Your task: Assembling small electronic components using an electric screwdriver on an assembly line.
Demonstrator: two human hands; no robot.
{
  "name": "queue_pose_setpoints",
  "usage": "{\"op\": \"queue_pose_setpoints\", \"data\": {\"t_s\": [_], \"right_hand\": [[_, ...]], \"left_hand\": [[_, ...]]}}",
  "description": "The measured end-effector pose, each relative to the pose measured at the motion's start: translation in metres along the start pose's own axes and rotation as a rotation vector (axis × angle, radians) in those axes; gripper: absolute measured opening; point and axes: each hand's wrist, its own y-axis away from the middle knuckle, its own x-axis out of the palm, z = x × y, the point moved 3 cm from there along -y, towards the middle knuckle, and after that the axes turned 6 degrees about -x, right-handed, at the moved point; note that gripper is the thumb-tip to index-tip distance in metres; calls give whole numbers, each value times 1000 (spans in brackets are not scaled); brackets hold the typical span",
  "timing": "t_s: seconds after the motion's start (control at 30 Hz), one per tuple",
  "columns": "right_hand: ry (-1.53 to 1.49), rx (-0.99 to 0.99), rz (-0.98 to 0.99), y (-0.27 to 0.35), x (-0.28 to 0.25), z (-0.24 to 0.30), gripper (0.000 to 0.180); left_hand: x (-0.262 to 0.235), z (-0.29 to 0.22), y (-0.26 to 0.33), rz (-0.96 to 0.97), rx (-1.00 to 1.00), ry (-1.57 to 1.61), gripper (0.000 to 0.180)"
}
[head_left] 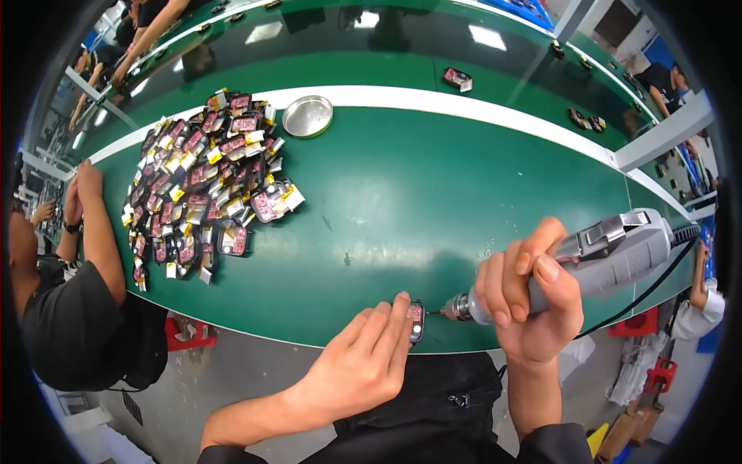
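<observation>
My right hand [533, 290] grips a grey electric screwdriver [622, 247] whose metal chuck [457, 308] and thin bit point left. The bit's tip is close to the right side of a small black device case [418, 322] with a red circuit board inside. Whether the two touch, I cannot tell. My left hand [371, 348] holds that case from its left, fingers pressed together along its edge, near the front of the green tabletop [386, 224]. These fingers hide part of the case.
To the left lies a large heap of similar cases [205, 182] with silver and yellow pouches. Beside it stands a round metal dish [308, 117]. Behind a white rail [402, 97], another case [457, 79] rests on a green conveyor. A black cable [641, 298] trails right. A co-worker [77, 309] sits left.
</observation>
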Motion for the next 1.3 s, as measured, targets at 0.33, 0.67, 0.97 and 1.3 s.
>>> {"op": "queue_pose_setpoints", "data": {"t_s": [0.33,0.67,0.97,1.3], "right_hand": [[17,55,-2,-2,-5,-15,15],[-63,78,84,-1,3,-2,15],[-51,112,102,1,7,4,16],[-54,105,73,2,7,-1,17]], "left_hand": [[6,1,-2,1,-22,63,30],[3,6,-5,-16,-104,212,31],[3,3,-7,-30,-104,231,33],[4,4,-4,-2,-120,233,35]]}}
